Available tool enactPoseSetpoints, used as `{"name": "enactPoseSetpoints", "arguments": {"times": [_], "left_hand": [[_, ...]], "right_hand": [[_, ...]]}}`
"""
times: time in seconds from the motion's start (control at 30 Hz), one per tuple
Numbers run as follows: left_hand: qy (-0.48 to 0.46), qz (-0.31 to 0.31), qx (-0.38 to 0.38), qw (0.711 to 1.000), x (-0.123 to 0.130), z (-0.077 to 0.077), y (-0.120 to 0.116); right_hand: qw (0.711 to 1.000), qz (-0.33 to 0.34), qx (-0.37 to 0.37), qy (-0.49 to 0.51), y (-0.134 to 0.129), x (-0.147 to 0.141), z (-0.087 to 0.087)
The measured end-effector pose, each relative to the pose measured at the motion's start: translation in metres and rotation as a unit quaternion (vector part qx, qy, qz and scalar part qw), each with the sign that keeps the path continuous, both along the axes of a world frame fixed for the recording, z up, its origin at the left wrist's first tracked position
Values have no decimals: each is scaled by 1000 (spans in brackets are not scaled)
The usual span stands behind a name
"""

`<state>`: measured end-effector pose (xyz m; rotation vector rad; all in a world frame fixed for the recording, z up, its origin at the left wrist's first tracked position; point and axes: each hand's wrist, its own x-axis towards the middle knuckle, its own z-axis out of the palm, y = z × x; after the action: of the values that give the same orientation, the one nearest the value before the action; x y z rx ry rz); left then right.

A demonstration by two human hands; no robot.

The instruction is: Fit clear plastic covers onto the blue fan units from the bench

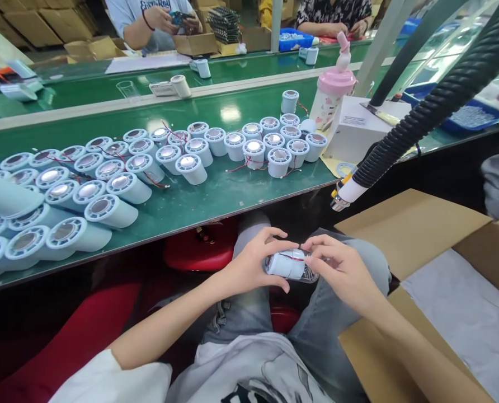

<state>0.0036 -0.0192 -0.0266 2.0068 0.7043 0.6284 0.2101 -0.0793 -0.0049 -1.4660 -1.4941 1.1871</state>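
shirt (pixel 126 14): lettering (pixel 151 5) ending "Roy", rest unclear | white box (pixel 350 140) label (pixel 353 120): too small

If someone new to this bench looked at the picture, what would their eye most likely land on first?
Probably the crowd of pale blue cylinders standing or leaning along the green bench, some trailing thin red wires. Next, perhaps, the thick black ribbed hose slanting in from the upper right, and the pink-lidded cup behind it to the left.

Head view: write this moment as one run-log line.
left hand: around blue cylinder | right hand: fingers at its wire end | cardboard box: open, at right
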Motion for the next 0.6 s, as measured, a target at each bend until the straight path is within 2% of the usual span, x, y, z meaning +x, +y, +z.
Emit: {"name": "enactPoseSetpoints", "arguments": {"times": [0.1,0.23,0.4,0.5,0.6], "left_hand": [[-12,-37,-62,997,1,0,2],[-10,-31,-151,988,2,2,0],[-29,-3,-211,977,0,7,-1],[-22,32,-255,966,-13,14,-5],[-77,146,-322,932,-44,20,-9]], "right_hand": [[999,-29,-20,34,1,3,-2],[997,-44,-31,53,2,7,-3],[1000,6,10,28,2,5,0],[996,38,58,-49,-5,7,-1],[996,15,67,-51,-13,22,-20]]}}
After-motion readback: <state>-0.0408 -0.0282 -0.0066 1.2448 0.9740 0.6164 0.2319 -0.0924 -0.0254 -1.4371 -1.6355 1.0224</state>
